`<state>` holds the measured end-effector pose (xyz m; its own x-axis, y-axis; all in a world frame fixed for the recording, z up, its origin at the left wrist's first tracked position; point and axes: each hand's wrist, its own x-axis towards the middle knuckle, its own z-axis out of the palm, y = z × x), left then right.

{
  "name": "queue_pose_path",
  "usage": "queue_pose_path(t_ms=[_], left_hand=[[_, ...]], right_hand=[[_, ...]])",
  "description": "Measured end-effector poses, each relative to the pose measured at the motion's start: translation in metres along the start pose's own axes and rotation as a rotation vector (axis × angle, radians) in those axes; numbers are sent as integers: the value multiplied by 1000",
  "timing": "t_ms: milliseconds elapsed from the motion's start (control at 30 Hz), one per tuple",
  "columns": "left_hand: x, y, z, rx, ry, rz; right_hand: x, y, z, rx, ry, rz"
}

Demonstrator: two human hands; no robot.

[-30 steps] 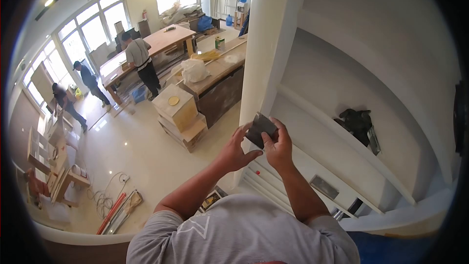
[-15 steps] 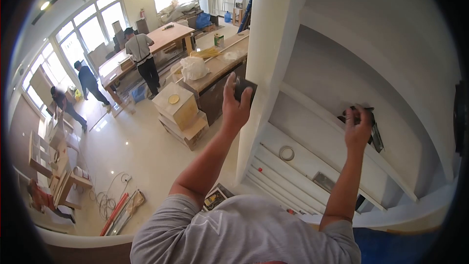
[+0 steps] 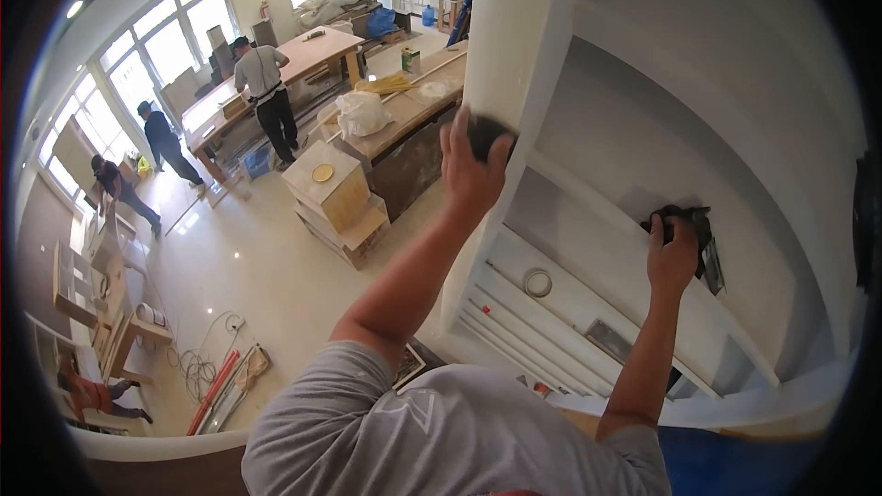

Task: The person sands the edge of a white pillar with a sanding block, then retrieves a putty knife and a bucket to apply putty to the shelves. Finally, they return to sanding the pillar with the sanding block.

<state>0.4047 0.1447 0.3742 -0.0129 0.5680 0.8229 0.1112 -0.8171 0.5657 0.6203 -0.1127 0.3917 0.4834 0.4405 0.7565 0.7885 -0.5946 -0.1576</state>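
My left hand [image 3: 473, 165] is closed around a dark rectangular block [image 3: 491, 136], the size of a sanding block, and holds it against the edge of a white column [image 3: 528, 18]. The thumb lies on one side, the fingers on the other. On the right, my right hand [image 3: 673, 257] reaches into a white shelf unit [image 3: 652, 243]. Its fingers curl over a black tool [image 3: 698, 219] with a long metallic part, lying at the grey back panel; the hand hides some of it.
Below on the shelves lie a roll of tape [image 3: 537, 282] and a metal plate [image 3: 608, 338]. Lower down stand a stacked box [image 3: 322, 188] and a long workbench [image 3: 413, 119]. Several people work around the room; one person [image 3: 262, 83] stands at a table. Cables and red tubes [image 3: 216, 390] lie on the floor.
My left hand has moved right and up with the dark block, onto the column. My right hand has lowered slightly, with its fingers now over the black tool.
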Motion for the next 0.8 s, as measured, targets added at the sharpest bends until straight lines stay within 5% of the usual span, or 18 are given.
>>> queue_pose_path(t_ms=[100,300,500,667,800], left_hand=[[-42,-27,-5,13,-63,-73],[31,8,5,-25,88,26],[-54,-48,4,4,-37,-21],[71,31,7,-10,113,25],[67,33,2,-3,88,-26]], right_hand=[[0,-2,3,-15,21,-5],[-1,-1,3,-42,37,-37],[1,-1,4,-43,14,-8],[-2,5,9,-24,35,-43],[-1,2,3,-21,1,-17]])
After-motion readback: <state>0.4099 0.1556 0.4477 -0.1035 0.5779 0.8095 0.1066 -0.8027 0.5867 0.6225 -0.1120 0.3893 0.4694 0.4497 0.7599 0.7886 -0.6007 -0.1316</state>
